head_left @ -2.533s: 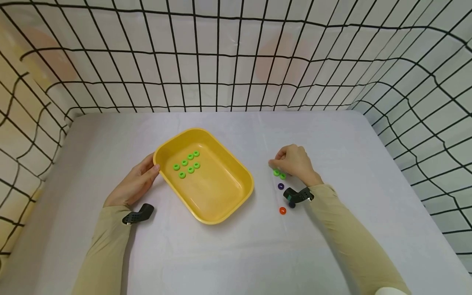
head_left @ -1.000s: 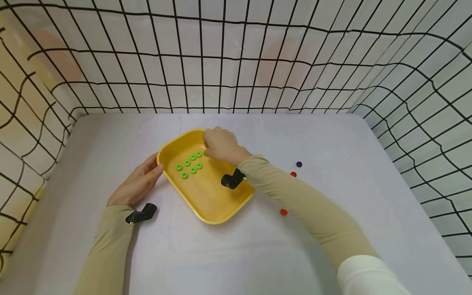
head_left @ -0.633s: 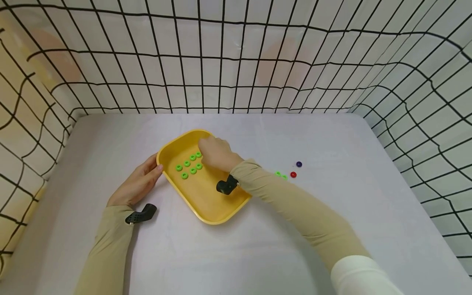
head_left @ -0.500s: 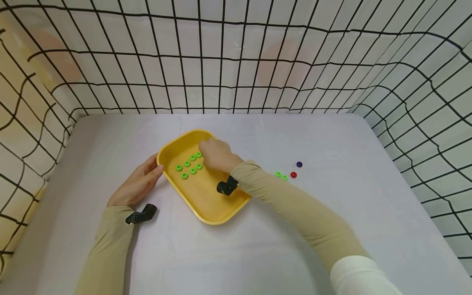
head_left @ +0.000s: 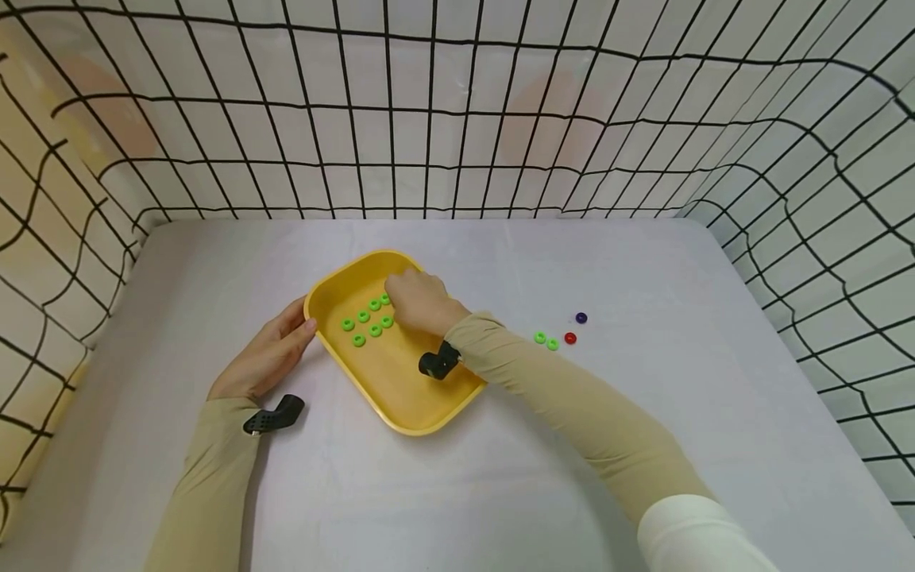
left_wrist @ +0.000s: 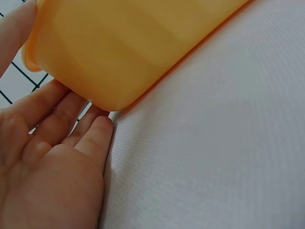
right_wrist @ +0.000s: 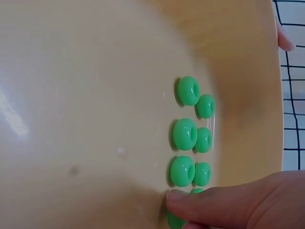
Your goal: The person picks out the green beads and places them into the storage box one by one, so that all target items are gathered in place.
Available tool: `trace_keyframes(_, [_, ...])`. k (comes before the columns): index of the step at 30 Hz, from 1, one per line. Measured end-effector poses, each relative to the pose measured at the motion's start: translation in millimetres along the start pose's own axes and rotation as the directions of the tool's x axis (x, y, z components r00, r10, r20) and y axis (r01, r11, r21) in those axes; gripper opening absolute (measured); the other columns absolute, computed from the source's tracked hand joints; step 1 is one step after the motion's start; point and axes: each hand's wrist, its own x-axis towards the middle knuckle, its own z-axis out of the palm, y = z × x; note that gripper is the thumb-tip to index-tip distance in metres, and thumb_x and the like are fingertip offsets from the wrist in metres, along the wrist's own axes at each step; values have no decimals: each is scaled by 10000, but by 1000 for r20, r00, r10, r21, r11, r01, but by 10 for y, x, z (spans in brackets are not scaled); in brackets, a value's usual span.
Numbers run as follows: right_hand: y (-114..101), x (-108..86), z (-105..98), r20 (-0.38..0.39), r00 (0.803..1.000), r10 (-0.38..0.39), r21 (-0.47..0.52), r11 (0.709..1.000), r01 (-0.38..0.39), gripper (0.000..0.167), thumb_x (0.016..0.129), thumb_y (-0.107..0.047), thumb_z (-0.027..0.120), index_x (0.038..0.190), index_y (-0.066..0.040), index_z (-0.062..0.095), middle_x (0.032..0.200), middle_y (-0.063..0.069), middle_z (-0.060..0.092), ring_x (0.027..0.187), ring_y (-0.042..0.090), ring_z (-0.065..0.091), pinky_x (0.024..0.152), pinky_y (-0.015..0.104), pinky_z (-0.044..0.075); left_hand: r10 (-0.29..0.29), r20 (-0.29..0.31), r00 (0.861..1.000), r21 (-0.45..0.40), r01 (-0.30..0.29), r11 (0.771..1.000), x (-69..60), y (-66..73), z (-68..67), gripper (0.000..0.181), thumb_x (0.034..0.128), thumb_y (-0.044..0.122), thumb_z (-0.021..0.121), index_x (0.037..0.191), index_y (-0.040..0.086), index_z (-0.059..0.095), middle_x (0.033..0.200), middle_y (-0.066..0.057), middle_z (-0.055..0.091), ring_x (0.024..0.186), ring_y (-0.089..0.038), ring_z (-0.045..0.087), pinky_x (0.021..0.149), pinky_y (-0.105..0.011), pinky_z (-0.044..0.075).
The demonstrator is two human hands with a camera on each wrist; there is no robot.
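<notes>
A yellow tray stands at an angle on the white-covered table. My left hand grips its left corner, thumb over the rim and fingers underneath, as the left wrist view also shows. Inside the tray, my right hand pinches a green bead at the end of a row; the thumb hides part of it. Several more green beads lie in two rows on the tray floor, holes visible. Fingers of the right hand other than the thumb are mostly hidden.
On the table right of the tray lie two green beads, a red bead and a dark purple bead. The right forearm crosses the tray's right edge. A black wire grid encloses the back and sides.
My right hand has moved left from the loose green beads on the table into the tray, then down slightly beside the rows. My left hand has stayed on the tray's corner.
</notes>
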Motion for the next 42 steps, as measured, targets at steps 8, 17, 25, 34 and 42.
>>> trace_keyframes(8, [7,-30,-5,16,1000,-2,-8,1000,2,163,949,-33,585,806,-103,549,679,5,423,615,137,420,480,219,342,1,7,1000,10,-1,1000,3,-5,16,678,1051,243,486,1587,79,104,1652,-106,115,1522,-290,99,1245,-499,58])
trace_keyframes(17, [28,-53,1,29,1000,8,4,1000,-8,130,941,-40,596,831,-101,562,713,13,451,657,147,446,501,225,368,-15,16,1000,1,15,1000,-1,-13,42,697,1051,246,486,1590,79,77,1653,-108,101,1520,-289,99,1244,-486,60])
trace_keyframes(25, [43,-68,-81,-5,1000,26,26,999,-26,221,925,-71,635,745,-110,513,683,5,417,621,133,398,498,220,323,-16,25,1000,1,15,1000,1,-56,54,690,1053,245,481,1589,76,80,1652,-115,96,1519,-300,86,1241,-502,45])
trace_keyframes(34, [213,-355,-580,-162,986,40,105,994,-23,188,943,-214,674,1057,-67,700,923,57,690,745,168,599,611,243,515,-12,31,999,27,11,1000,-6,-69,33,707,1052,268,482,1592,85,65,1657,-118,77,1520,-307,82,1240,-505,46])
trace_keyframes(42, [780,-967,-614,-461,882,102,291,956,41,120,897,-160,707,899,-42,729,709,63,623,621,174,510,568,250,394,-1,27,1000,37,0,999,-26,-13,-17,701,1055,278,472,1593,89,65,1656,-113,75,1518,-306,75,1237,-506,39])
